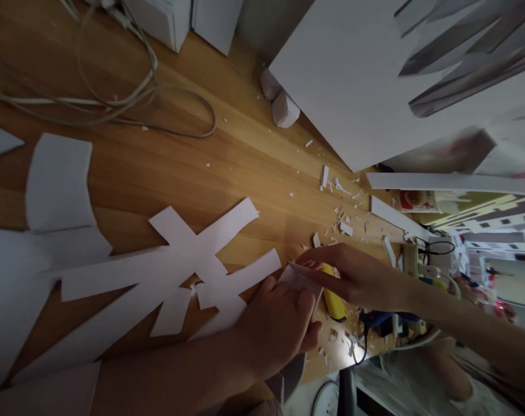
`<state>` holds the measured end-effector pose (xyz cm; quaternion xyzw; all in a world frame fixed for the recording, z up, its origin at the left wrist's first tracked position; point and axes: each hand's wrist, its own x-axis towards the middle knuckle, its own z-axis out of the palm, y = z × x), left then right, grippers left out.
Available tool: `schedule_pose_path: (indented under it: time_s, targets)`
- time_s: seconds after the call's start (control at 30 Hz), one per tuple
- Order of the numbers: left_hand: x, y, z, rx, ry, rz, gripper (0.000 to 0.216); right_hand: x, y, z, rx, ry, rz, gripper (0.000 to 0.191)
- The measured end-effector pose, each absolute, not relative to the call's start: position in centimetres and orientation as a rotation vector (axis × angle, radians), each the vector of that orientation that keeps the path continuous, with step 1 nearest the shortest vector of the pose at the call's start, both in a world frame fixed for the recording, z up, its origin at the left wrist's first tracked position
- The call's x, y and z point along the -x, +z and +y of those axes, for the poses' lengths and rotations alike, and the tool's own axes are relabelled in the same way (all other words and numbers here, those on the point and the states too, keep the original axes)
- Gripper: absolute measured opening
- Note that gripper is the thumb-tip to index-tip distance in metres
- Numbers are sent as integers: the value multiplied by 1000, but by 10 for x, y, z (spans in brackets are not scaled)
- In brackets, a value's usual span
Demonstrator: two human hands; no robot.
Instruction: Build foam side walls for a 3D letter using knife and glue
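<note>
From my remote post: both hands meet on one small white card point(289, 276), right of centre and just above the bench point(253, 162) or on it; I cannot tell which. The left hand point(279, 320) grips it with curled fingers across its face and the thumb at the near side, a hold I read as steadying. The right hand point(353, 274) pinches the upper edge between thumb and fingertips; I judge this the finer grip, the left giving it something to work against. What lies beneath the left palm I cannot see. Just beside the card, partly under the right hand, lies a yellow tool point(334, 297), free of the fingers; I take its spot as chosen for easy reach. To the left, white cut-outs point(179, 248) lie flat, crossing and overlapping, one branch ending near the left fingers. Their flat lie seems to spare the thin arms from bending. Scraps point(345, 228) litter the bench past the right hand, likely where trimmings dropped. Farther out: two white blocks point(286, 111) by the corner of a large board point(340, 86), a red-marked cup point(413, 200) at right, and a looped cable point(71, 101) at upper left.
</note>
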<state>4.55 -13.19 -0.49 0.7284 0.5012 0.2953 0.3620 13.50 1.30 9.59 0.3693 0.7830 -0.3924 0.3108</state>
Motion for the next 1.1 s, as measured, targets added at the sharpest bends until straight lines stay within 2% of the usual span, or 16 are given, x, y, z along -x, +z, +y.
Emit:
schedule_pose_path:
  time_s: [0.47,0.8,1.03,1.1]
  targets:
    - [-49,-9,-131,-1818,793,1255,19,-145,90,19,-1058,-1245,1969,30]
    - [-39,1,-129,-1853,657,1249,14,-159,84,7,-1010,-1095,2179,30]
    - [-40,-3,-133,-1861,706,1295,15,-150,86,1,-981,-873,2249,26]
    - [-42,-5,-134,-1827,754,1333,14,-145,92,-3,-1008,-804,2287,30]
